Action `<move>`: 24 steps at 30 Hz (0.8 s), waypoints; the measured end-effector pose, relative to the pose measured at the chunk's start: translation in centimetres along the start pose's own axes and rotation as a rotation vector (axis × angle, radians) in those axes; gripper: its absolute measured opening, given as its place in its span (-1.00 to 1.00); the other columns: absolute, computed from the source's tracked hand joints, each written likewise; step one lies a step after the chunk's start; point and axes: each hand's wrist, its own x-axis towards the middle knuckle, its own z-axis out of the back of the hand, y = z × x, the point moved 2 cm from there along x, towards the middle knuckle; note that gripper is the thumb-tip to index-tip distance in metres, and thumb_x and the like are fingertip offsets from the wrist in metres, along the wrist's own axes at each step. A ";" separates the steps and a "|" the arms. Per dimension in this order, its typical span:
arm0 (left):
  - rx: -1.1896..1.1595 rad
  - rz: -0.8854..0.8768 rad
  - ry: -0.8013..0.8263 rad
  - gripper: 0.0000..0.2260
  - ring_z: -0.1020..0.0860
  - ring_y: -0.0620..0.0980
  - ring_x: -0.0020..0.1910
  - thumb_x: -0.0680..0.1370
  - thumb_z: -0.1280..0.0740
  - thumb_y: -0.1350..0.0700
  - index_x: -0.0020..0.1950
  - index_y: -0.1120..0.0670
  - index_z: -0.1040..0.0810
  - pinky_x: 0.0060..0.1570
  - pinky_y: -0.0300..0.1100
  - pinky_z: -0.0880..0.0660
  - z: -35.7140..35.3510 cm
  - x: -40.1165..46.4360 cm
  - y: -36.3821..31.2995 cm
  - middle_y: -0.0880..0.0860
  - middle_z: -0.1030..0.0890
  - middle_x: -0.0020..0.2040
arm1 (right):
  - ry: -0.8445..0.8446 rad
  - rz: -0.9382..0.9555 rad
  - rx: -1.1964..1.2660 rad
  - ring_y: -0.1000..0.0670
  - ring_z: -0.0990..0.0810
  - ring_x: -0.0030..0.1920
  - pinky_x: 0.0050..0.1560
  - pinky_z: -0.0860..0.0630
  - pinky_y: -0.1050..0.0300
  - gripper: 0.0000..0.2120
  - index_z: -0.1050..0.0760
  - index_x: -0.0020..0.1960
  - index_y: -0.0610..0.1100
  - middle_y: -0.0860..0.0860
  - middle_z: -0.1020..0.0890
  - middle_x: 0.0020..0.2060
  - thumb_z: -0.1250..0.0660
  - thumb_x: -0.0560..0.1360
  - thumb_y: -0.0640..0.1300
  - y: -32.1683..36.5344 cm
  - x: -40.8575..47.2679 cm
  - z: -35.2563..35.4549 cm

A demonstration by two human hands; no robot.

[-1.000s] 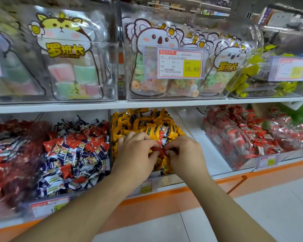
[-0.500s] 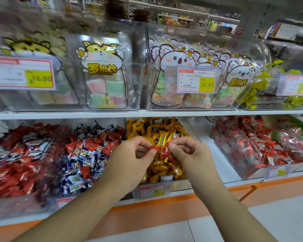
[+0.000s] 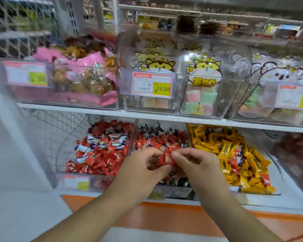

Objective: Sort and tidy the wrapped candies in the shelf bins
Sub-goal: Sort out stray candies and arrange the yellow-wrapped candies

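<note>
My left hand and my right hand meet over the middle bin of the lower shelf. Together they pinch a small bunch of red wrapped candies between fingers and thumbs. That bin holds mixed red and dark blue-and-white candies. To its left a clear bin is heaped with red and white wrapped candies. To its right lies a pile of yellow wrapped candies with a few red ones among them.
The upper shelf carries clear bins of pink bags and cartoon-printed candy bags, with price tags on the fronts. A wire mesh panel closes the left end. An orange strip runs under the shelf.
The view has swung left. Both hands, still pinching the red candies, have moved from over the yellow candy bin to over the middle red-and-blue bin.
</note>
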 end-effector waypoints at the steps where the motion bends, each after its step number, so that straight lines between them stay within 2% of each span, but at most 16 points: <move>1: 0.007 0.010 -0.028 -0.87 -0.65 -0.31 -0.08 0.55 -0.51 0.06 -0.02 -0.18 -0.66 -0.04 -0.33 -0.58 1.2 -0.2 0.6 -0.27 -0.70 -0.10 | 0.019 0.004 -0.003 0.02 -0.74 -0.15 -0.05 -0.71 -0.07 -0.94 -0.76 -0.04 0.01 0.08 -0.76 -0.20 -0.52 0.52 -0.10 0.2 -0.1 -1.0; 3: 0.022 0.051 -0.075 -0.91 -0.69 -0.20 -0.11 0.56 -0.49 0.09 0.00 -0.11 -0.68 0.01 -0.09 -0.64 3.7 -0.6 2.0 -0.16 -0.73 -0.13 | 0.063 0.027 -0.018 0.12 -0.73 -0.11 -0.06 -0.68 0.17 -0.88 -0.75 0.03 0.07 0.13 -0.77 -0.15 -0.48 0.55 -0.11 0.7 -0.3 -2.7; 5: 0.003 0.095 -0.155 -0.92 -0.71 -0.14 -0.17 0.56 -0.49 0.10 -0.02 -0.09 -0.67 -0.01 -0.01 -0.66 6.0 -0.9 3.3 -0.11 -0.73 -0.18 | 0.092 0.023 -0.022 0.09 -0.73 -0.14 -0.15 -0.65 0.22 -0.87 -0.73 0.02 0.07 0.09 -0.76 -0.17 -0.46 0.57 -0.14 0.8 -0.4 -4.1; 6: 0.004 0.115 -0.210 -0.92 -0.69 -0.16 -0.20 0.56 -0.49 0.09 -0.04 -0.10 -0.67 -0.02 -0.10 -0.66 7.1 -1.0 4.0 -0.10 -0.72 -0.20 | 0.098 0.003 -0.020 0.03 -0.73 -0.15 -0.18 -0.66 0.16 -0.88 -0.72 0.01 0.05 0.05 -0.76 -0.19 -0.45 0.58 -0.15 0.7 -0.4 -4.7; 8: 0.174 0.136 -0.339 -0.93 -0.62 -0.26 -0.20 0.55 -0.49 0.04 -0.02 -0.13 -0.65 -0.13 -0.46 -0.50 9.3 -0.9 5.5 -0.16 -0.68 -0.20 | 0.102 -0.052 -0.011 -0.09 -0.72 -0.16 -0.20 -0.70 0.02 -0.89 -0.71 0.00 -0.01 -0.01 -0.75 -0.21 -0.42 0.60 -0.18 0.5 -0.4 -5.5; 10: 0.388 0.178 -0.382 -0.81 -0.56 -0.29 -0.11 0.56 -0.47 0.06 0.14 -0.14 -0.65 -0.17 -0.56 -0.35 10.9 -0.7 6.8 -0.23 -0.66 -0.03 | 0.102 -0.088 -0.001 -0.13 -0.71 -0.15 -0.21 -0.67 0.04 -0.87 -0.70 0.00 -0.05 -0.03 -0.75 -0.23 -0.39 0.61 -0.22 0.4 -0.3 -5.7; 12: 0.518 0.199 -0.329 -0.64 -0.57 -0.17 0.04 0.53 -0.44 0.16 0.29 -0.14 -0.61 -0.06 -0.41 -0.39 11.6 -0.5 7.8 -0.14 -0.64 0.19 | 0.108 -0.086 -0.007 -0.15 -0.71 -0.13 -0.22 -0.66 0.05 -0.83 -0.69 0.01 -0.07 -0.02 -0.76 -0.22 -0.36 0.62 -0.27 0.5 -0.2 -5.6; 13: 0.552 0.210 -0.305 -0.57 -0.56 -0.13 0.08 0.52 -0.42 0.20 0.34 -0.14 -0.59 -0.04 -0.34 -0.40 11.6 -0.5 8.0 -0.10 -0.60 0.28 | 0.108 -0.078 -0.022 -0.16 -0.70 -0.12 -0.19 -0.66 -0.01 -0.82 -0.68 0.02 -0.07 0.00 -0.76 -0.21 -0.34 0.63 -0.28 0.6 -0.2 -5.4; 15: 0.555 0.200 -0.293 -0.50 -0.49 -0.20 0.04 0.50 -0.39 0.23 0.39 -0.15 -0.55 -0.07 -0.38 -0.34 11.5 -0.6 7.6 -0.12 -0.54 0.37 | 0.095 -0.071 -0.043 -0.16 -0.71 -0.10 -0.10 -0.66 -0.16 -0.79 -0.68 0.03 -0.06 0.02 -0.76 -0.19 -0.32 0.64 -0.30 0.5 0.0 -4.7; 17: 0.539 0.130 -0.309 -0.52 -0.43 -0.31 0.00 0.50 -0.38 0.23 0.38 -0.15 -0.57 -0.03 -0.47 -0.29 11.0 -0.6 7.0 -0.17 -0.53 0.36 | 0.068 -0.075 -0.042 -0.13 -0.72 -0.09 -0.02 -0.67 -0.25 -0.77 -0.68 0.02 -0.07 0.00 -0.76 -0.18 -0.30 0.64 -0.32 0.2 0.3 -3.6; 19: 0.538 0.060 -0.328 -0.57 -0.44 -0.27 0.09 0.50 -0.38 0.21 0.33 -0.12 -0.60 0.12 -0.41 -0.32 10.2 -0.6 6.1 -0.18 -0.55 0.30 | 0.044 -0.071 -0.028 -0.10 -0.73 -0.09 0.01 -0.68 -0.23 -0.77 -0.68 0.01 -0.09 -0.03 -0.76 -0.18 -0.30 0.63 -0.34 0.3 0.5 -2.1; 21: 0.537 -0.032 -0.299 -0.64 -0.45 -0.24 0.19 0.51 -0.38 0.20 0.26 -0.11 -0.62 0.26 -0.32 -0.34 8.4 -0.6 4.5 -0.22 -0.55 0.23 | 0.002 -0.055 -0.033 -0.15 -0.71 -0.11 -0.03 -0.69 -0.16 -0.78 -0.67 0.00 -0.11 -0.04 -0.76 -0.19 -0.30 0.63 -0.35 0.3 0.8 0.1; 24: 0.520 -0.191 -0.166 -0.70 -0.41 -0.28 0.25 0.56 -0.35 0.13 0.25 -0.16 -0.58 0.31 -0.31 -0.31 3.8 -0.5 1.7 -0.31 -0.49 0.21 | -0.112 -0.014 -0.058 -0.15 -0.68 -0.19 -0.17 -0.61 -0.12 -0.78 -0.67 -0.01 -0.10 -0.05 -0.75 -0.21 -0.32 0.61 -0.35 -0.4 1.8 4.9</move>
